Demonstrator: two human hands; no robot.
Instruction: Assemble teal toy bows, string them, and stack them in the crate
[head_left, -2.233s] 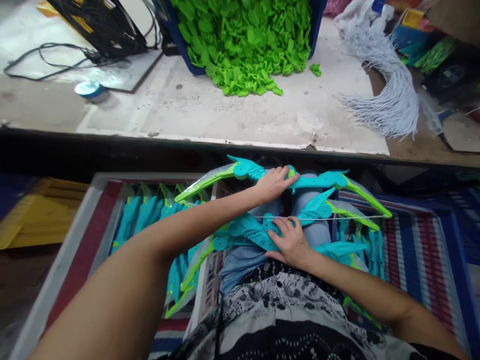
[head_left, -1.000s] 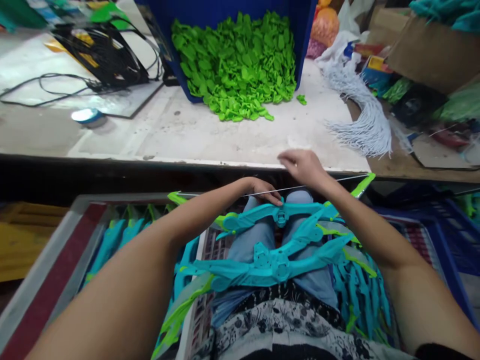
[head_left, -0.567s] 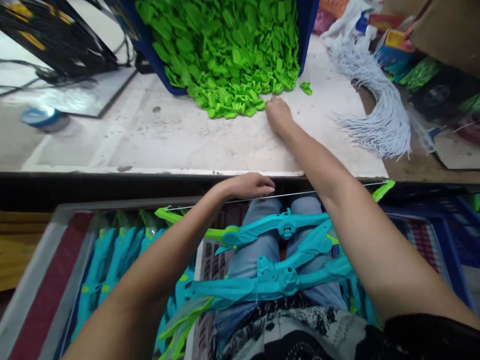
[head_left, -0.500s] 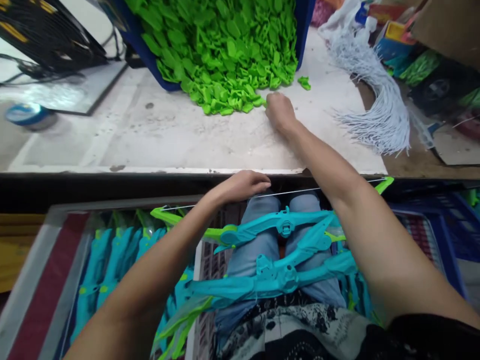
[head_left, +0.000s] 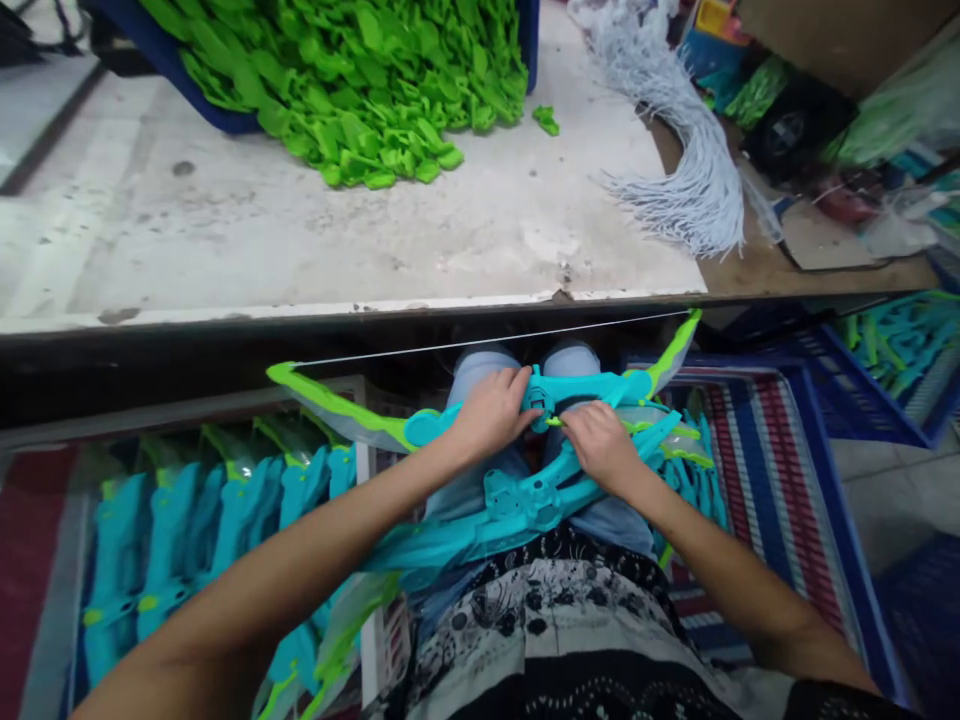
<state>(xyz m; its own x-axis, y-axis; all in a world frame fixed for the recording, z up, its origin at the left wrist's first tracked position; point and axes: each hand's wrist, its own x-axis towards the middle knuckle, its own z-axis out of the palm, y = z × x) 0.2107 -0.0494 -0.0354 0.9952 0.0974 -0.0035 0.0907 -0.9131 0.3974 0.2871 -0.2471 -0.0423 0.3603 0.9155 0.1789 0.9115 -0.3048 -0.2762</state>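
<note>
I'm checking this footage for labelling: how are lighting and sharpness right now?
Head view: bright worktop, dark gap beneath; head view: the strung bow reads clearly, but the small green part at its middle looks soft; head view: the red-striped surface at the left edge is blurred.

Bow [head_left: 589,387] — turquoise and lime green

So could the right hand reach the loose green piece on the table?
Probably yes: the loose green piece lies apart from the heap, nothing over it, though the right hand pinches another green piece.
</note>
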